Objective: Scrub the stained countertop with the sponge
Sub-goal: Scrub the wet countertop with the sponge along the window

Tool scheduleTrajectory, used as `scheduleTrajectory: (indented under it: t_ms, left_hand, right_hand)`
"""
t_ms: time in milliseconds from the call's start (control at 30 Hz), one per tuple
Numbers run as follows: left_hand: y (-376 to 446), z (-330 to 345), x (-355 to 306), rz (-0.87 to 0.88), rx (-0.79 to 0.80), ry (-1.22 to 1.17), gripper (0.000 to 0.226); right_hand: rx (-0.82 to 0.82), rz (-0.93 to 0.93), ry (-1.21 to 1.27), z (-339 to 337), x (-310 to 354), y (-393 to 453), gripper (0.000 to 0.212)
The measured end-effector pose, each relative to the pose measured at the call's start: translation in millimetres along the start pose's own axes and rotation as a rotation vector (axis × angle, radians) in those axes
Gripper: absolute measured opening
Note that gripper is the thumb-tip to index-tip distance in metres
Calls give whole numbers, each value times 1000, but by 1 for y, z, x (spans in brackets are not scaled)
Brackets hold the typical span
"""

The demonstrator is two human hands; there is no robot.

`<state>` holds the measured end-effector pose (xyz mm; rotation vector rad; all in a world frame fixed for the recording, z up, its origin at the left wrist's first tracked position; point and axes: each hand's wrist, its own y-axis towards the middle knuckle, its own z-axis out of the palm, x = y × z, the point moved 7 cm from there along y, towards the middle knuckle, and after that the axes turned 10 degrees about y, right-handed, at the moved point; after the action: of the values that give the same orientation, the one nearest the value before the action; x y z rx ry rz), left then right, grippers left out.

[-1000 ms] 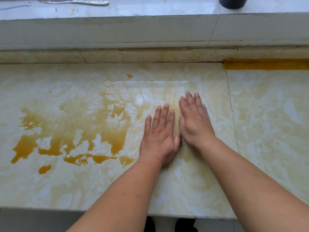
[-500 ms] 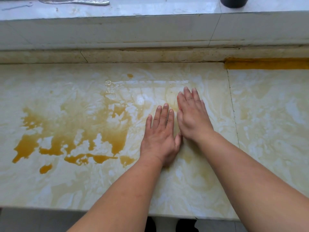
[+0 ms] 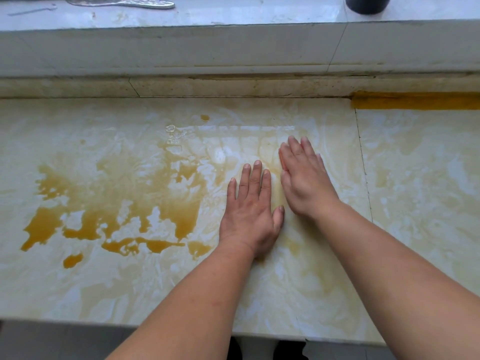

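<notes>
The pale marbled countertop (image 3: 298, 287) fills the view. A wet orange-brown stain (image 3: 117, 203) spreads over its left half, with thicker puddles along the stain's near edge. My left hand (image 3: 250, 211) lies flat on the counter just right of the stain, fingers straight and pointing away from me. My right hand (image 3: 305, 178) sits beside it, a little farther forward, fingers straight and together, palm down on or just above the surface. Neither hand holds anything. No sponge is in view.
A raised ledge (image 3: 233, 50) runs along the back, with a silvery flat utensil (image 3: 124, 2) at its top left and a dark cup (image 3: 367, 3) at its top right. An orange strip (image 3: 415, 100) marks the back right. A seam (image 3: 363, 165) splits the counter. The front edge (image 3: 130, 323) is near.
My right hand has slid forward, away from me, and now sits ahead of the left hand. The left hand has stayed in place.
</notes>
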<state>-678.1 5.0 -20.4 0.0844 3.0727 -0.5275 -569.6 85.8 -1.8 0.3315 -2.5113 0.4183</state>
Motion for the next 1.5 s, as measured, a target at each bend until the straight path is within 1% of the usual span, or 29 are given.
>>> scheduleTrajectory:
  t_ms: [67,233,333,400,467,533,633,700,767,867,933,1000,1067,1167,1233,1300,1367,1433,1500]
  left_hand:
    - [0,0,0,4,2,-8,79]
    - [1,-3,2,36,21,-66,79]
    - [-1,-12,16,56,12,-142,78]
    - [-4,-18,42,11,-11,-97,76]
    - [-7,-19,71,-33,-11,-21,77]
    - [-7,-14,93,-30,8,11,78]
    - [-4,-6,102,2,4,8,78]
    - [-3,-4,99,5,-12,8,78]
    - [-3,-2,100,6,-23,9,78]
    - [-3,-3,100,6,-34,4,79]
    - [-3,-4,100,7,-41,-4,79]
    - [-3,-4,99,8,-42,0,80]
    - [-3,-3,100,6,-44,-2,80]
    - [-2,-3,100,1,-44,-12,80]
    - [-3,-3,101,-1,-43,-15,80]
    - [-4,-2,101,-7,-46,-10,80]
    - [-4,-2,101,-11,-39,-6,80]
    - [-3,-3,100,-18,-37,6,81]
    - [-3,-2,100,-24,-27,13,81]
  right_hand:
    - [10,-22,-4,4,-6,-25,61]
    - [18,-38,12,25,-22,-137,61]
    - [-25,-68,36,42,-7,-184,61]
    - [-17,-83,24,58,8,-193,62]
    - [-19,-64,-17,72,22,-178,63]
    - [-47,-19,-36,74,35,-139,65]
    - [-85,104,-20,61,46,-70,62]
    - [-98,142,-38,53,48,-48,63]
    - [-86,125,-52,56,50,-59,64]
    - [-60,74,-56,70,59,-109,65]
    - [-38,75,-53,77,57,-118,65]
    - [-45,83,-44,73,56,-94,64]
    - [-62,98,-38,64,57,-50,63]
    - [-64,137,-61,50,60,-1,66]
    - [-72,117,-63,50,61,-9,66]
    - [-74,69,-50,56,60,-42,64]
    - [-62,63,-55,62,57,-73,65]
    - [-50,79,-71,63,51,-67,67]
    - [-62,81,-66,56,54,-34,66]
